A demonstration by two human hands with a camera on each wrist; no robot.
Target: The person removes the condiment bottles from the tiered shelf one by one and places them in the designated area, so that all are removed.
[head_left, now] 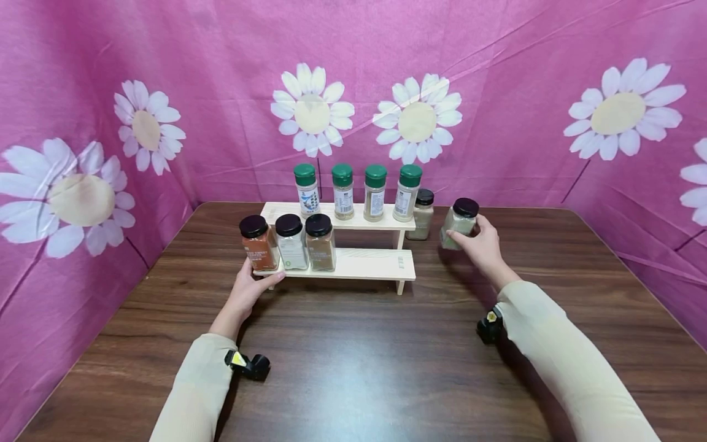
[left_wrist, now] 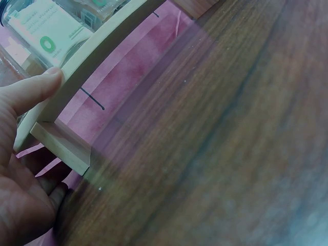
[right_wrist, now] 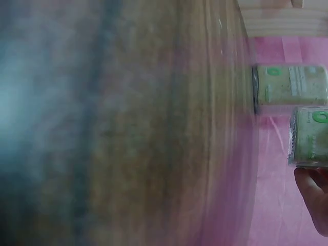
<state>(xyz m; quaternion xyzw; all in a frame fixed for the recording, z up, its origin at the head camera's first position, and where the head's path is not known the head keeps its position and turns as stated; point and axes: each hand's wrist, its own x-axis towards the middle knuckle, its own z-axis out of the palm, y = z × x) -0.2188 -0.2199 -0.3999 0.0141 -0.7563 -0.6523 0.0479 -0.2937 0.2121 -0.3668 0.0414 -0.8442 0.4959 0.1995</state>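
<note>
I count 4 green-capped spice bottles (head_left: 358, 192) on the upper step of my 1 wooden rack (head_left: 353, 264). 3 black-capped jars (head_left: 289, 242) sit on the lower step. 1 more black-capped jar (head_left: 423, 214) stands on the counter (head_left: 353, 368), and 1 is in my right hand (head_left: 482, 245). That's 9 containers.

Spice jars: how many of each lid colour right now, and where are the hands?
Green-lid jars: 4, top shelf
Black-lid jars: 5, one gripped by right hand
Total: 9
Left hand holds the rack.
</note>
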